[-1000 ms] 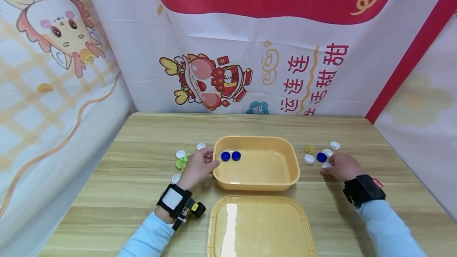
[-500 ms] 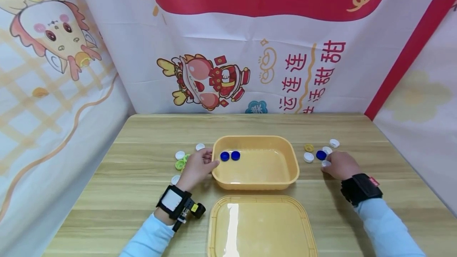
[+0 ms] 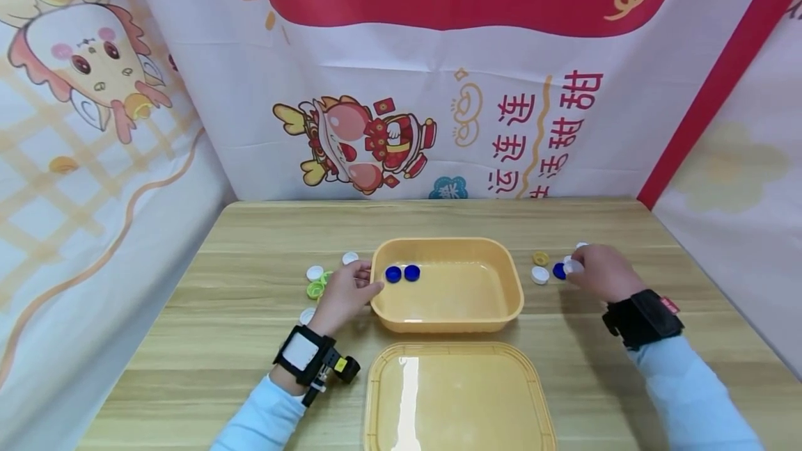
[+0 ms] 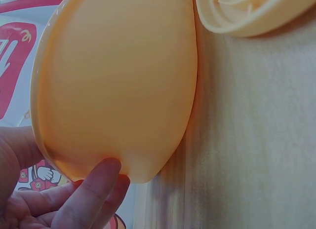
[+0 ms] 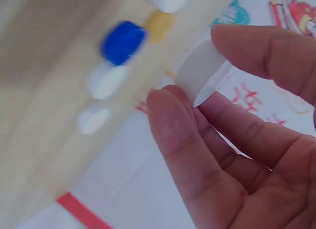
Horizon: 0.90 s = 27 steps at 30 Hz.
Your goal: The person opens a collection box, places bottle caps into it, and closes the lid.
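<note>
My left hand point(image 3: 341, 298) grips the left rim of a yellow plastic box point(image 3: 451, 326), thumb on the inner side and fingers against the outer wall point(image 4: 118, 91). Two blue bottle caps point(image 3: 402, 273) lie inside the box near that hand. On the right, my right hand point(image 3: 604, 273) pinches a white bottle cap point(image 5: 205, 71) between thumb and fingers, lifted off the table. Beneath and beside it lie a blue cap point(image 5: 123, 42), a yellow cap point(image 3: 540, 258) and several white caps point(image 3: 540, 275).
A yellow lid point(image 3: 464, 395) lies flat in front of the box. Left of the box, white and green caps point(image 3: 315, 289) are scattered, partly hidden by my left hand. A printed cloth point(image 3: 376, 54) hangs behind the wooden table point(image 3: 188, 339).
My right hand has risen from the table with the white cap, moving slightly away from me. The left hand stays on the box rim. The head view has shifted a little.
</note>
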Tool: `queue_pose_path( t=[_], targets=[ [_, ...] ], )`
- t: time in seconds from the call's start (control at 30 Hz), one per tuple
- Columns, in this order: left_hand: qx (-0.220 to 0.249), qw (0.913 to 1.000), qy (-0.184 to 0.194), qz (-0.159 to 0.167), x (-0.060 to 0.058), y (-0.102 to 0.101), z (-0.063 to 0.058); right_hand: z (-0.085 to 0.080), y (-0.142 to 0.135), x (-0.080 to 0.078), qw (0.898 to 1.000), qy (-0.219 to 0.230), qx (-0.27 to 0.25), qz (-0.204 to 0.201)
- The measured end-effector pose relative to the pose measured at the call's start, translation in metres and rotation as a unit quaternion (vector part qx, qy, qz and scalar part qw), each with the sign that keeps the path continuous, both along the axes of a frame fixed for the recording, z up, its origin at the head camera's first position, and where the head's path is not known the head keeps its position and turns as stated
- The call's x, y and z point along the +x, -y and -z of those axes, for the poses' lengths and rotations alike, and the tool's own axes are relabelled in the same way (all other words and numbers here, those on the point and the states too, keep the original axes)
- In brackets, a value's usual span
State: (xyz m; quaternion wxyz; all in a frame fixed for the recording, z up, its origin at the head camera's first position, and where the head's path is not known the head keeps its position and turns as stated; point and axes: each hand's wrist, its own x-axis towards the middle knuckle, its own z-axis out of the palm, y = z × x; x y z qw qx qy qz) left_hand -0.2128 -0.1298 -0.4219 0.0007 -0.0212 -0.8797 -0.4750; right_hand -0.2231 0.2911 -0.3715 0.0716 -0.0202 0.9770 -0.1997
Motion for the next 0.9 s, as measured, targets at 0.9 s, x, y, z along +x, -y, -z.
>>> queue_pose_path(
  t=[0.9],
  targets=[
    [0.011, 0.9999, -0.007, 0.006, 0.003, 0.0, -0.002, -0.056, 0.17, -0.035, 0.967, -0.064, 0.086, -0.231]
  ],
)
